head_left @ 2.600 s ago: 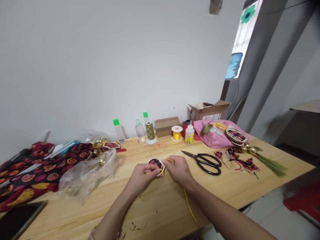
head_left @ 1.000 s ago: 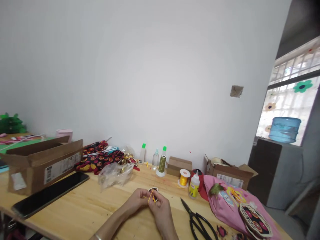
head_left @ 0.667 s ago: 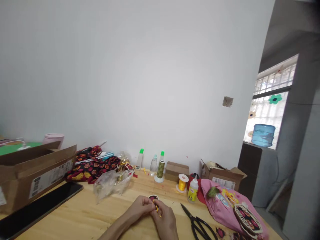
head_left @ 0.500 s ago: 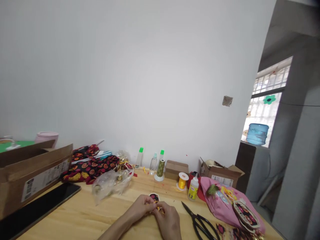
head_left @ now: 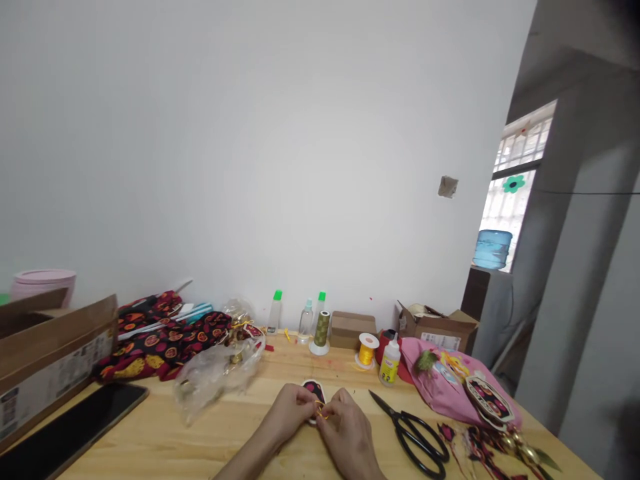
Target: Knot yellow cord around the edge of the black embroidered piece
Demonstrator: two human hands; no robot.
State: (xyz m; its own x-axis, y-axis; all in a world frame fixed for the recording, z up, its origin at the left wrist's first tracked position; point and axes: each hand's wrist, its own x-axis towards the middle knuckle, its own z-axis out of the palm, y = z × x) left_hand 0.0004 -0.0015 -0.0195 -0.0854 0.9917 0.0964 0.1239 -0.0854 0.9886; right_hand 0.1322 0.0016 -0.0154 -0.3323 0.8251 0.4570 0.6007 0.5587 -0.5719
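Note:
Low in the middle of the head view, my left hand (head_left: 294, 412) and my right hand (head_left: 349, 430) come close together over the table. A thin yellow cord (head_left: 321, 408) runs between their pinched fingertips, with a small loop showing. Under and behind the fingers lies a dark, pale-edged fabric patch (head_left: 314, 387) with a red-and-pink print; its lower part is mostly hidden by the hands. To the right of my right hand rest black-handled scissors (head_left: 410, 433), blades pointing away to the left.
Along the wall stand a green thread cone (head_left: 323, 330), a yellow cord spool (head_left: 367, 352), a glue bottle (head_left: 390, 362) and small boxes. A pink bag (head_left: 440, 380) lies right. Printed fabric (head_left: 165, 333), a plastic bag (head_left: 215, 373), a phone (head_left: 75, 427) and a carton (head_left: 60, 360) fill the left.
The view has shifted slightly, turning a little to the right. My fingertips have drawn slightly apart, and more of the yellow cord and the patch shows between them.

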